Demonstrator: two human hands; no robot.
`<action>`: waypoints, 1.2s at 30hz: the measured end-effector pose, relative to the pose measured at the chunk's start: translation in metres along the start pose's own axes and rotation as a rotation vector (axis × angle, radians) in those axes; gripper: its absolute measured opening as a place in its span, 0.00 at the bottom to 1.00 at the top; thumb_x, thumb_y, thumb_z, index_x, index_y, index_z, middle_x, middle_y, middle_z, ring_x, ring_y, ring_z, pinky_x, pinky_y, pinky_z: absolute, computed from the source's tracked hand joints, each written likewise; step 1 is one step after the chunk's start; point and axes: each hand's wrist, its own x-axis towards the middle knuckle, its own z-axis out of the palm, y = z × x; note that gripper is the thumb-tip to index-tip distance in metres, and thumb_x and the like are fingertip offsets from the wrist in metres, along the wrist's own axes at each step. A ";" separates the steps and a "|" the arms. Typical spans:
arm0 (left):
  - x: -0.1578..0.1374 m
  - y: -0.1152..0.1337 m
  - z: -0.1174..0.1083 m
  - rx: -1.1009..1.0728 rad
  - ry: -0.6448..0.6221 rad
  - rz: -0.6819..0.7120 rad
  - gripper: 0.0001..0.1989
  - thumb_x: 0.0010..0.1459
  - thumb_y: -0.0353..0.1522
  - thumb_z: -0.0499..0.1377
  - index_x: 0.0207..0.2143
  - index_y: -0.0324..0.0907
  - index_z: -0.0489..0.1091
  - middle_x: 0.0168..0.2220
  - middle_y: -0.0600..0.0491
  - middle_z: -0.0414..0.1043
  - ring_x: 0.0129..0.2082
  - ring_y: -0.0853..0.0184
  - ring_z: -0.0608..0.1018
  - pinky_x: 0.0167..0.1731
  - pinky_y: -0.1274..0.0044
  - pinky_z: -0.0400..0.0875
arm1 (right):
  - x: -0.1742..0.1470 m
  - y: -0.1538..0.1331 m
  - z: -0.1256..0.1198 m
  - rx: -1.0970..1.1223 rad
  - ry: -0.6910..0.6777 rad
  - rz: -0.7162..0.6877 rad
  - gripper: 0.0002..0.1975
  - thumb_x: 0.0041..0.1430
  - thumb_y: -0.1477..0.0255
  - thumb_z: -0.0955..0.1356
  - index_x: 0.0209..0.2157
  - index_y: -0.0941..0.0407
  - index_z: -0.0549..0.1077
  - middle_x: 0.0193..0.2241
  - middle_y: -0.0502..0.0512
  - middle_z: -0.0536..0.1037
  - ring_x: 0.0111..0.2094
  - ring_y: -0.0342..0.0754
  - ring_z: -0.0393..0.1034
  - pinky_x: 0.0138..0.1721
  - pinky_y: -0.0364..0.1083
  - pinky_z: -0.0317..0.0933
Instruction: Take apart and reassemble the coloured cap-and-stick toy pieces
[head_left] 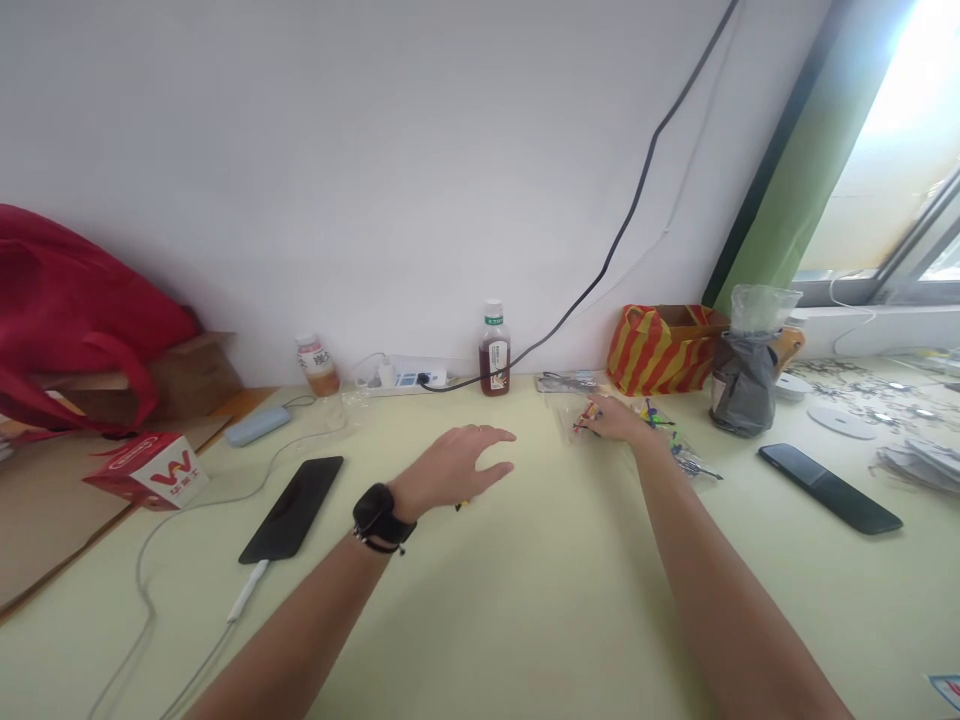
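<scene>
My left hand (450, 468) hovers over the middle of the table, thumb and fingers apart, with nothing between them. Partly hidden beneath it is a tiny yellow and dark piece (462, 506). Farther back and to the right, my right hand (613, 418) reaches down with its fingertips closed around a small red and yellow piece (587, 414). Clear plastic lies under and beside those fingers. Just right of that hand are small blue, yellow and green pieces (654, 414) and a clear bag of dark, thin parts (690, 460). Their exact kind is too small to tell.
A black phone (292, 508) on a charging cable lies left; a dark phone (829, 488) lies right. Along the wall stand a brown-liquid bottle (494, 355), a power strip (409, 374) and a striped bag (660, 350). A red-white box (154, 470) sits far left.
</scene>
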 end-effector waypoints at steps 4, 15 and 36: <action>0.032 -0.012 -0.011 -0.020 -0.053 -0.109 0.26 0.59 0.52 0.59 0.53 0.49 0.76 0.52 0.48 0.78 0.49 0.53 0.79 0.49 0.68 0.72 | -0.003 -0.007 -0.003 0.042 -0.034 -0.055 0.44 0.49 0.67 0.77 0.66 0.57 0.62 0.65 0.66 0.66 0.62 0.57 0.64 0.54 0.46 0.63; 0.054 -0.037 0.029 -0.160 -0.015 -0.097 0.35 0.58 0.52 0.60 0.62 0.44 0.68 0.61 0.43 0.71 0.56 0.51 0.76 0.52 0.66 0.71 | -0.009 -0.039 0.002 0.185 -0.167 -0.125 0.04 0.58 0.75 0.67 0.35 0.57 0.73 0.31 0.54 0.80 0.34 0.47 0.73 0.32 0.41 0.62; 0.060 -0.060 0.054 -0.604 -0.267 -0.239 0.31 0.43 0.41 0.75 0.48 0.39 0.73 0.40 0.45 0.81 0.36 0.59 0.82 0.33 0.73 0.74 | -0.024 -0.068 -0.051 0.730 0.350 -0.186 0.16 0.61 0.70 0.64 0.51 0.51 0.67 0.35 0.52 0.76 0.26 0.43 0.67 0.26 0.41 0.63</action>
